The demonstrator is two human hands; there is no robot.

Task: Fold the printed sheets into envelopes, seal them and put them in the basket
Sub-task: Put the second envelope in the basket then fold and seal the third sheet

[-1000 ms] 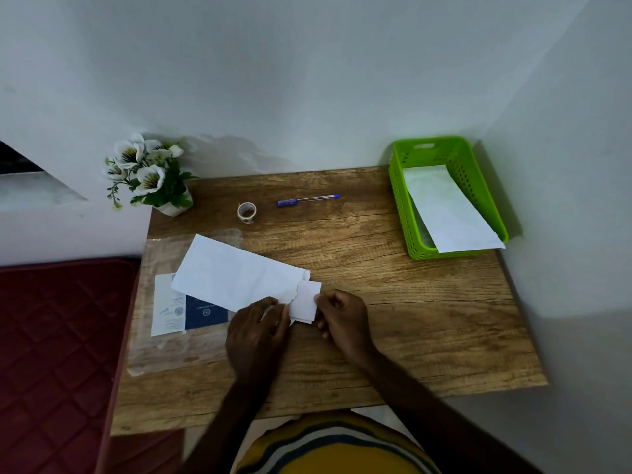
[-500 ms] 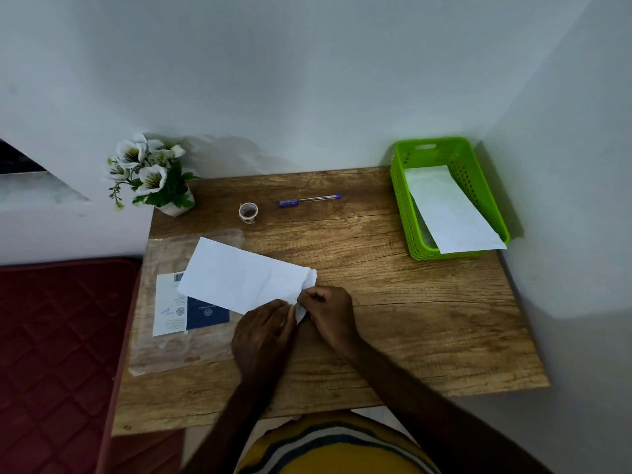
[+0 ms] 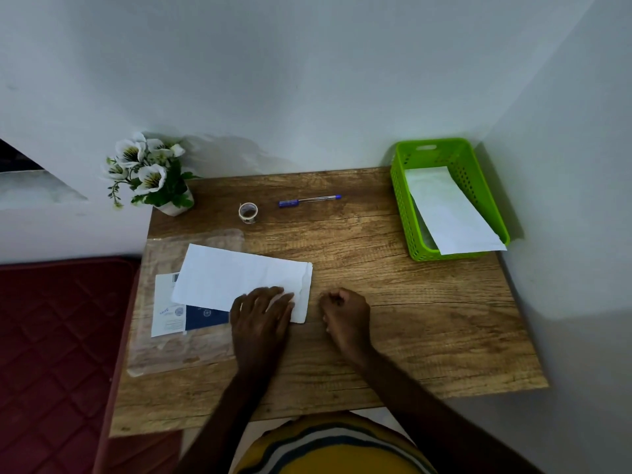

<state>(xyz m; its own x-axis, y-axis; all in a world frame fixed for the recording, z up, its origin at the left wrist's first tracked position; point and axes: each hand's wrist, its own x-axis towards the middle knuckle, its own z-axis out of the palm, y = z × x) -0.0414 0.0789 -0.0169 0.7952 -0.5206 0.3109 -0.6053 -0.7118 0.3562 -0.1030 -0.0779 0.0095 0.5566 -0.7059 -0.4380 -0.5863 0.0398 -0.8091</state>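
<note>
Flat-fingered, the folded envelope [image 3: 239, 278] is pressed to the wooden table [image 3: 410, 319] by the left hand [image 3: 260, 319] w/ the right hand [image 3: 345, 314] curled on nothing just beside it, the green basket [image 3: 403, 206] w/ one finished envelope [image 3: 448, 213] at far right, tape roll [image 3: 248, 212] & pen [image 3: 309, 201] near the back edge.

A wooden table [image 3: 427, 336] with a printed grain fills the middle of the frame, set against a pale wall [image 3: 307, 80]. At the table's upper left corner stands a small white pot of white artificial flowers [image 3: 147, 172]. Right of it, near the far edge, a small roll of tape [image 3: 248, 212] stands beside a blue pen [image 3: 309, 201] lying crosswise. A dark red quilted mattress [image 3: 58, 354] fills the lower left of the frame.
</note>
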